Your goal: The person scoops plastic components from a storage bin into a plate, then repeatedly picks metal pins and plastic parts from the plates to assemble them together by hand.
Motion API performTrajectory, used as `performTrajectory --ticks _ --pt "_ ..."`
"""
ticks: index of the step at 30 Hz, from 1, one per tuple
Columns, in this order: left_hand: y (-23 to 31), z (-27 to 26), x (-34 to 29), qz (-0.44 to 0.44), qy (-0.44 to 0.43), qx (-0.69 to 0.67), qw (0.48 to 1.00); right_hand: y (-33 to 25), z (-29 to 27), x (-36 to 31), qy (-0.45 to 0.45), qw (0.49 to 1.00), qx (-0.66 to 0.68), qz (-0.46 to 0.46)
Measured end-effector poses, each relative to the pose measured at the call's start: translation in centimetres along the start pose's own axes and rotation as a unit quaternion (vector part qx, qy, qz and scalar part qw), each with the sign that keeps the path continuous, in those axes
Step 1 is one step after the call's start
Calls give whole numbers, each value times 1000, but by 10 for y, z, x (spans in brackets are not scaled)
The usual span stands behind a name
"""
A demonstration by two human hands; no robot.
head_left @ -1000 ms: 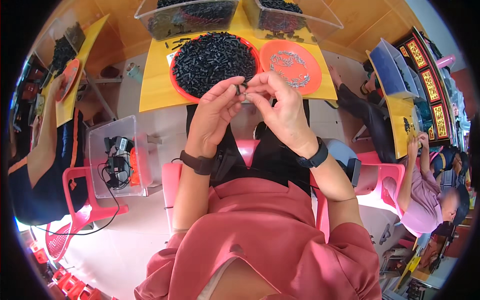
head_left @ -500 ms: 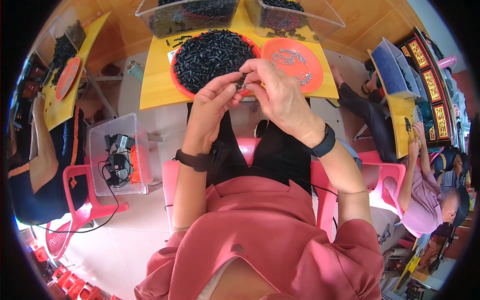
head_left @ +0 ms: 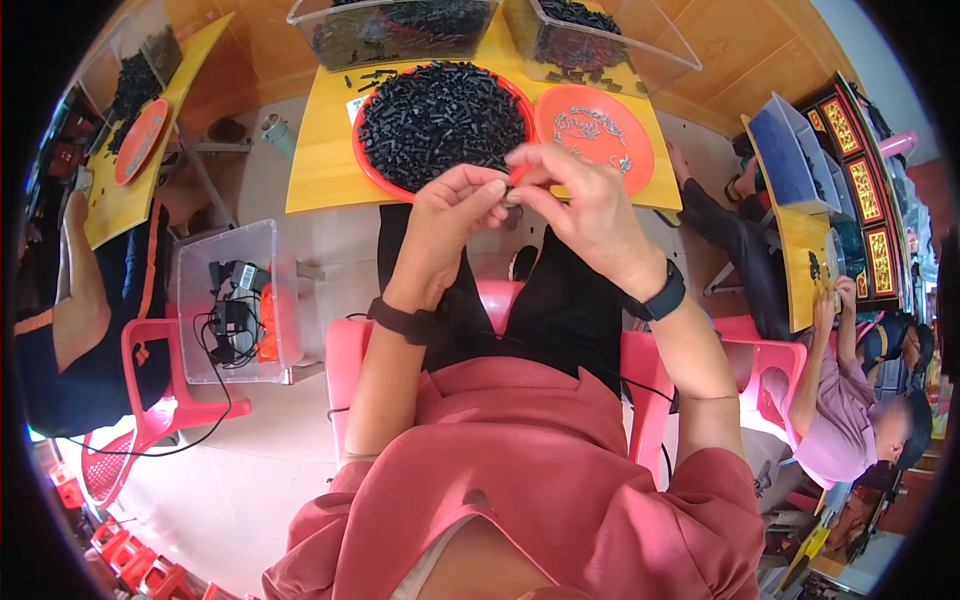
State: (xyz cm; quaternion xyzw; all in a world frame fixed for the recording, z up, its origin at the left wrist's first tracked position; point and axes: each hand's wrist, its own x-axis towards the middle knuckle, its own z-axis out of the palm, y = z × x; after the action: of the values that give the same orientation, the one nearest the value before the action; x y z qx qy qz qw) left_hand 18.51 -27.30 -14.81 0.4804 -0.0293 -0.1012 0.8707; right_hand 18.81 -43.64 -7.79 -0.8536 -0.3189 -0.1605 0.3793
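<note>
My left hand [head_left: 452, 228] and my right hand [head_left: 592, 222] meet at their fingertips just in front of the table. Both are closed in a pinch on a small dark piece [head_left: 510, 188], mostly covered by the fingers, so its exact kind cannot be made out. Right beyond them is a red round basin [head_left: 358, 152] heaped with short black tubular pieces [head_left: 440, 120]. Next to it, partly behind my right hand, lies an orange-red plate [head_left: 637, 135] with small silvery metal pieces [head_left: 590, 124] scattered over it.
Clear plastic bins [head_left: 400, 42] of black pieces stand at the yellow table's [head_left: 318, 150] back. On the floor at left, a clear box [head_left: 190, 300] holds black adapters and cables. People sit at side tables left and right [head_left: 830, 400]. Pink chairs surround me.
The view has shifted slightly, so the table and basin appear a little farther right. My hands are still together, slightly lower and to the right, and the piece shows less between my fingers.
</note>
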Motion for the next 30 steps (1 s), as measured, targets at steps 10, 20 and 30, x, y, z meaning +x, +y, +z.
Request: performTrajectory --ticks 10,20,30 --pt "-12 5 2 -59 -24 -153 986 1 5 -14 9 995 31 98" --pt "11 -37 12 22 61 -222 973 64 22 23 -11 995 -9 103" --pt "17 -55 11 24 100 -244 964 82 59 60 -105 982 -145 64"
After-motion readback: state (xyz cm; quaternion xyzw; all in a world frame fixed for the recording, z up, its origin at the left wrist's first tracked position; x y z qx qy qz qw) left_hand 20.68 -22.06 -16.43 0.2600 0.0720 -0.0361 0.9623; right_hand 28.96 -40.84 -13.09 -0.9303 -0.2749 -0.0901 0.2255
